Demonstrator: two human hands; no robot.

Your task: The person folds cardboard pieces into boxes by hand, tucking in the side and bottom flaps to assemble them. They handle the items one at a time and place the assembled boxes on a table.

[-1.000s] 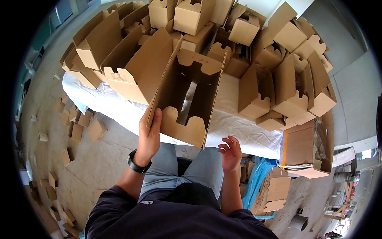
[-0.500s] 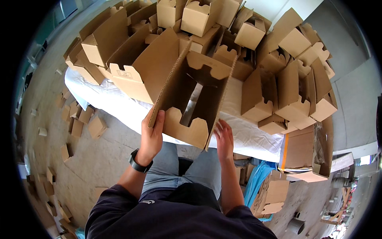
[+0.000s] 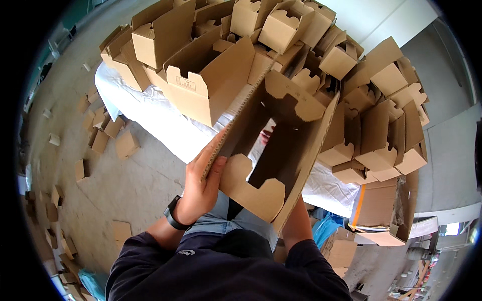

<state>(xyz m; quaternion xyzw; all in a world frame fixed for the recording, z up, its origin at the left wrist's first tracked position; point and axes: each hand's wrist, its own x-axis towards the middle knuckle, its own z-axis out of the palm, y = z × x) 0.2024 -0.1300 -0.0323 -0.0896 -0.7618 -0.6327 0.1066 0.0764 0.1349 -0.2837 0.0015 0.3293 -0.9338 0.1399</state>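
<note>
A brown cardboard box [image 3: 253,188], open at the top with notched end flaps, is held tilted in front of my body. My left hand [image 3: 203,175] grips its near left edge, the thumb over the inside and the fingers along the outer wall. A long gap runs down the middle of the box's bottom. Through it shows a small blurred bit of my right hand [image 3: 266,134], which is underneath the box. The box's right wall hides the rest of that hand, so its finger pose cannot be made out. My right forearm passes behind the box.
Many open cardboard boxes [image 3: 186,90] crowd a table with a white cloth [image 3: 145,118]. A larger carton [image 3: 376,208] stands at the right, near blue plastic [image 3: 327,226]. Several small cardboard pieces [image 3: 127,144] lie on the concrete floor at the left.
The box has come closer to my body and tilted, swinging to the right. My right hand has gone from beside the box's right wall to underneath it. My left hand keeps its grip.
</note>
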